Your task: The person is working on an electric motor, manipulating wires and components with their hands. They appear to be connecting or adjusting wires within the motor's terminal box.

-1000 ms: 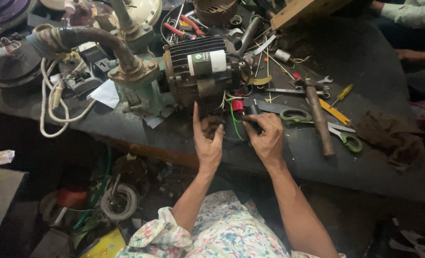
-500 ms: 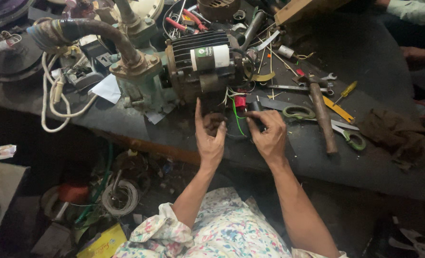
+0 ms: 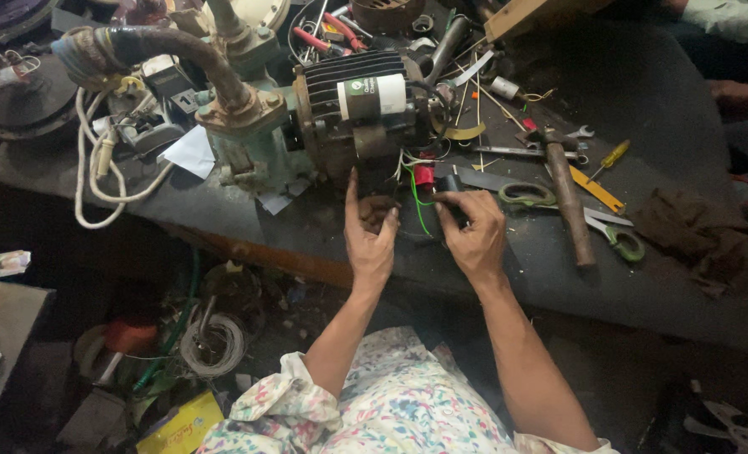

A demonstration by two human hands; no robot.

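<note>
**On the bench: both hands at the wiring end of an old pump motor**

Right at the front edge of the dark, grimy workbench (image 3: pixel 323 231) sits a black ribbed electric motor with a white label band (image 3: pixel 365 109), bolted onto a pale green cast pump body (image 3: pixel 252 151) with a thick black hose elbow (image 3: pixel 159 50) coming off the top. Both hands are working just below the motor, on the side nearest the person.

Left hand (image 3: pixel 370 235): index finger stuck straight up, its tip touching the lower edge of the motor housing. The other fingers are curled in loosely around a small dark lump; can't tell what that bit is or how firmly it's held.

Right hand (image 3: pixel 475 231): fingers and thumb pinched together on a small black cylinder-shaped part (image 3: pixel 451 187), so that hand is closed round it. The part sits just right of a little red component (image 3: pixel 423 175), and a thin green wire (image 3: pixel 414 206) drops down between the two hands. A few pale wires come out of the motor right above that.

Other stuff nearby: green-handled scissors (image 3: pixel 559 202) just right of the right hand, a rusty hammer with a brown handle (image 3: pixel 567 189) lying across them, a yellow-handled screwdriver (image 3: pixel 611 155) further back, and a white coiled cord (image 3: pixel 96 181) hanging off the bench on the left. A brown rag (image 3: pixel 689 227) sits well off to the right.
</note>
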